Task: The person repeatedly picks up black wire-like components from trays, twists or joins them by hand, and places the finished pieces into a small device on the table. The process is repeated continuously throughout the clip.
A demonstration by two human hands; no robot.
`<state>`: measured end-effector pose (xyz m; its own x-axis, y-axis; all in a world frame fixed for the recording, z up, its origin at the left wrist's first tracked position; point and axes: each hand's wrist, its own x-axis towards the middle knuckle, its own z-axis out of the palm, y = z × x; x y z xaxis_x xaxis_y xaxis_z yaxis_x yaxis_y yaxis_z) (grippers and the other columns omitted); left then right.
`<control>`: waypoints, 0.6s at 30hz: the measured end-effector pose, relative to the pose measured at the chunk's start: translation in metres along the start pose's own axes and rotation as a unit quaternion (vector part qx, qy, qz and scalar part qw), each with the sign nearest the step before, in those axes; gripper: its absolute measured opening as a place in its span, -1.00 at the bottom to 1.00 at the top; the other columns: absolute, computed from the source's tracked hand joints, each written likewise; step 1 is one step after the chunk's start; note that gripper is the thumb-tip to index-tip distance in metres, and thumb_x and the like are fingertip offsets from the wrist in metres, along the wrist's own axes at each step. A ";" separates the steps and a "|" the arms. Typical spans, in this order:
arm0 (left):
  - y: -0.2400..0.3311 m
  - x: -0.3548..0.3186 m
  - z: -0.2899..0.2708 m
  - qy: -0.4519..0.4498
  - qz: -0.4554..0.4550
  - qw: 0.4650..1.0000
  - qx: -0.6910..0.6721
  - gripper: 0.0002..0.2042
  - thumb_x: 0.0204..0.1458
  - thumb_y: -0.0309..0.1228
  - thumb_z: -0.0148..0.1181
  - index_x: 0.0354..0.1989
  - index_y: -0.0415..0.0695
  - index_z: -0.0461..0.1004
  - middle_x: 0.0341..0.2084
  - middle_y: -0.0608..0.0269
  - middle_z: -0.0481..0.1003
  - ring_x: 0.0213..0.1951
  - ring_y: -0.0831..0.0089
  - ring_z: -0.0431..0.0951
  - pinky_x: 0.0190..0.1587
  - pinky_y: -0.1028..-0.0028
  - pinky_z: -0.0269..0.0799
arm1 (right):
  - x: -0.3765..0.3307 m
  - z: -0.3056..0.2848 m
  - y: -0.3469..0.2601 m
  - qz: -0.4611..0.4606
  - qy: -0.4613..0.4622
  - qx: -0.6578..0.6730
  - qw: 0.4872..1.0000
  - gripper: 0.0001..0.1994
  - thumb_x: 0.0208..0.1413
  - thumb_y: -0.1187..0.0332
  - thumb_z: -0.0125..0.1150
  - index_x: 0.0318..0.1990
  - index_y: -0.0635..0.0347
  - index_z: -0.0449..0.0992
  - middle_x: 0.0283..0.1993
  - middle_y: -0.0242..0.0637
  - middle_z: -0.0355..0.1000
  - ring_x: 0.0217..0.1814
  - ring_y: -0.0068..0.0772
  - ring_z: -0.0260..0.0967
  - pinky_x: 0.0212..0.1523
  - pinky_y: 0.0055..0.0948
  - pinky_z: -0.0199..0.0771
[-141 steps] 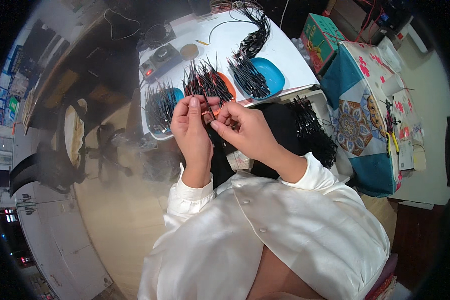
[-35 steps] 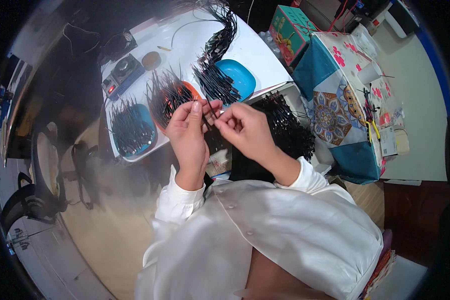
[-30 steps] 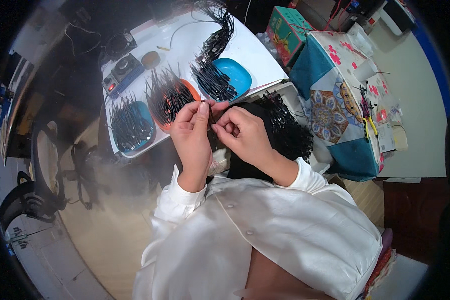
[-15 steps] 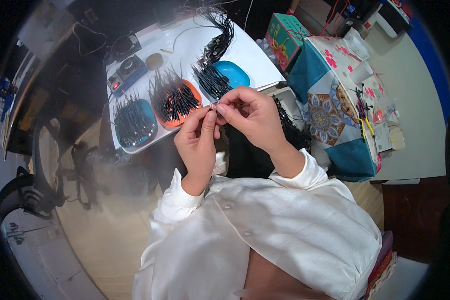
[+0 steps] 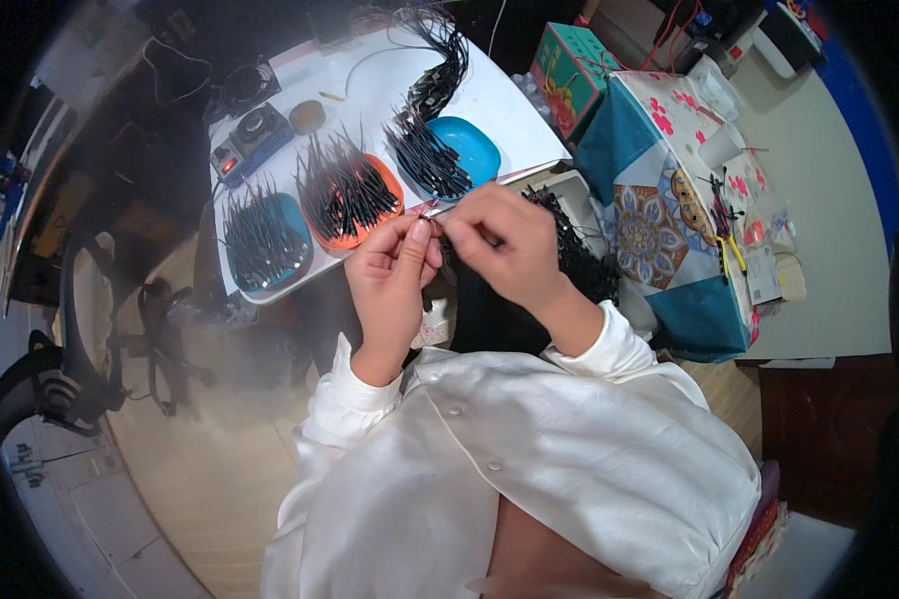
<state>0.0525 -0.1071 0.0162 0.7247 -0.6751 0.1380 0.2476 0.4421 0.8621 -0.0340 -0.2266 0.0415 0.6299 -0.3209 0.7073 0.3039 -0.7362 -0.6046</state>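
Over the near edge of the white table, my left hand (image 5: 392, 280) pinches a small cable end with fine light and reddish wires (image 5: 428, 209) at the tip. Close against it on the right, my right hand (image 5: 509, 245) has thumb and fingertips pressed together at the same wires; most of the cable is hidden. Beyond them stand three dishes of short black cables: a blue dish (image 5: 295, 225) at the left, an orange dish (image 5: 393, 178) in the middle, and another blue dish (image 5: 474, 145) behind my hands.
A bundle of black cables (image 5: 440, 80) lies at the table's far end. A small device with a dial (image 5: 255, 135) and a round tin (image 5: 308, 117) stand far left. A white bin of black cables (image 5: 574, 190) is at the right, beside a cloth-covered table (image 5: 669, 130) holding yellow-handled pliers (image 5: 737, 253).
My right hand has turned slightly and drawn a little right and down, and the fine wires between the fingertips show more. My left hand has shifted slightly.
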 end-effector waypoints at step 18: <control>-0.027 0.021 -0.020 -0.111 -0.155 0.952 -0.239 -0.83 0.20 -0.49 0.04 -0.23 -0.39 0.47 -0.55 0.21 0.46 -0.65 0.68 0.22 -0.58 0.69 0.12 | -0.004 0.014 0.036 0.425 -0.061 0.590 0.684 -0.88 0.22 0.37 0.10 -0.20 0.22 0.35 -0.39 -0.42 0.36 -0.43 -0.59 0.41 -0.38 -0.63 0.45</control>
<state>0.0738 -0.1215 -0.0141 0.4286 -0.9016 0.0584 0.7305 0.3838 0.5649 -0.0154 -0.2434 0.0116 0.9706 -0.2288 -0.0750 0.1110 0.7018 -0.7037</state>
